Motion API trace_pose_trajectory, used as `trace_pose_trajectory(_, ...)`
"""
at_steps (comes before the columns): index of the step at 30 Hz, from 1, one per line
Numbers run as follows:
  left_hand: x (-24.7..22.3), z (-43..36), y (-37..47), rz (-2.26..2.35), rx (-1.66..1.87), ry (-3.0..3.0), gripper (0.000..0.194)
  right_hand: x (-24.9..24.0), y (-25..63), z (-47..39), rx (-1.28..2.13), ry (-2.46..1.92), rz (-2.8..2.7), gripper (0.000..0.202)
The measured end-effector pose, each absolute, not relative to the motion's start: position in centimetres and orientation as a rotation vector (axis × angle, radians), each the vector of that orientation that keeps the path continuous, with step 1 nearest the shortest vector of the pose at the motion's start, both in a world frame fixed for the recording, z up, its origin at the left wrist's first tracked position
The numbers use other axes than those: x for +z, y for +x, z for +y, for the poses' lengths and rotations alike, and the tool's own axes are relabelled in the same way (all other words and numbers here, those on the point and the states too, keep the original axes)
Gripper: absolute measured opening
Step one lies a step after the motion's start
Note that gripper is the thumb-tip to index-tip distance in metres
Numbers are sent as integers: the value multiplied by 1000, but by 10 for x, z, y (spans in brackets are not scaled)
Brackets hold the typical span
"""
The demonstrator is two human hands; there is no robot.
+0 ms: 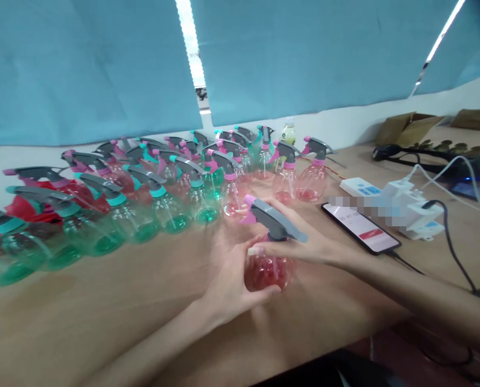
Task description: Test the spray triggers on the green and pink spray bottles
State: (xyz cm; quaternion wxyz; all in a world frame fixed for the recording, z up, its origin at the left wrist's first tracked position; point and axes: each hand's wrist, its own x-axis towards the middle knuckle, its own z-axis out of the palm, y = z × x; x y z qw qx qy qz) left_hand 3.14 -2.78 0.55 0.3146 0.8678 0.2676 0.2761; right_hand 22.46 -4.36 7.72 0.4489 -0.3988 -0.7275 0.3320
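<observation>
A clear pink spray bottle [269, 273] with a grey and pink trigger head [272, 219] stands upright near the table's front edge. My left hand [234, 277] is wrapped round the bottle's body from the left, its thumb along the near side. From the right, my right hand [294, 242] closes round the neck just under the trigger head; its thumb crosses the front and its other fingers are partly hidden behind. Just beyond my hands, another pink spray bottle [234, 198] stands at the end of a row of green spray bottles [175, 209].
Many more spray bottles crowd the left and back of the table [143, 312]. On the right lie a phone [360, 228], white power strips [401, 201] with cables, and black-framed glasses [425, 156]. An open cardboard box [407, 129] sits at the back right.
</observation>
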Motion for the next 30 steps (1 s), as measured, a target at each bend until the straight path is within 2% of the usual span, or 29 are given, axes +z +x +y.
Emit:
trace_pose_trajectory(7,3,-30,27,725,659,2363,84,65,216,-44,746,-953,-1705,39)
trace_pose_trajectory(11,2,-21,16,784,528,2555,77,67,221,-39,612,-1056,-1698,36)
trace_pose_trajectory(16,-1,-10,3,942,370,2737,74,77,226,-36,548,-1114,-1721,15)
trace_pose_trajectory(23,-2,-10,1,1049,376,2778,70,82,228,-36,543,-1120,-1785,21)
trace_pose_trajectory(30,-4,-10,2,1094,304,2758,67,84,228,-31,587,-1003,-1814,17)
